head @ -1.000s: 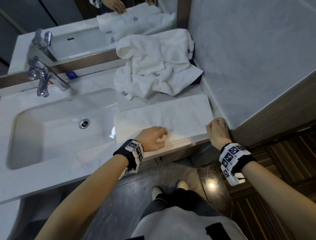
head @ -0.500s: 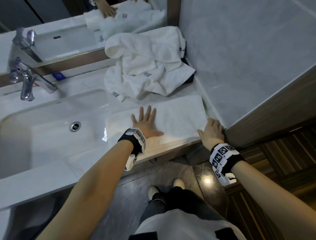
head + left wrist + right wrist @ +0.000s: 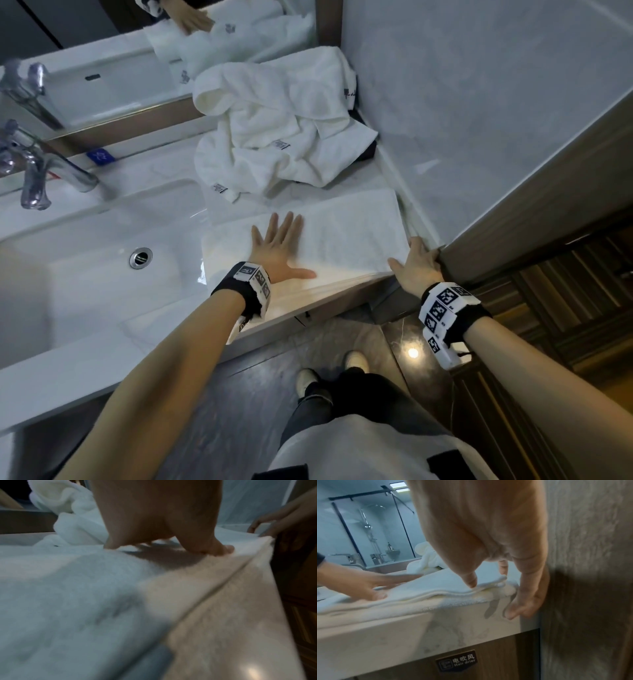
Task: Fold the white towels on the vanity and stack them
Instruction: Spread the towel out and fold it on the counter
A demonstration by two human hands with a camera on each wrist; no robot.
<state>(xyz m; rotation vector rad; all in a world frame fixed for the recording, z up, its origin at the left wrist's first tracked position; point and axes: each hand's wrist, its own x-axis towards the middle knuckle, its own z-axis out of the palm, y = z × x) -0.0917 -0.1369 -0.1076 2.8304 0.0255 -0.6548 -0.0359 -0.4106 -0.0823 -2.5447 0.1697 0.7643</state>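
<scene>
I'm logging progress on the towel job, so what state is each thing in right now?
Folded towel: flat on the vanity's front edge, layers stacked.
Towel pile: crumpled, unfolded, behind the folded one.
Left hand: flat, fingers spread, pressing on the folded towel.
Right hand: open, at the folded towel's right end, thumb on its edge.
Faucet: no water seen running.
Sink: looks empty; drain state unclear.

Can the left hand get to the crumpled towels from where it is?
Probably yes: left hand lies flat on the folded towel, and the crumpled towels sit just beyond its fingertips with nothing between.
</scene>
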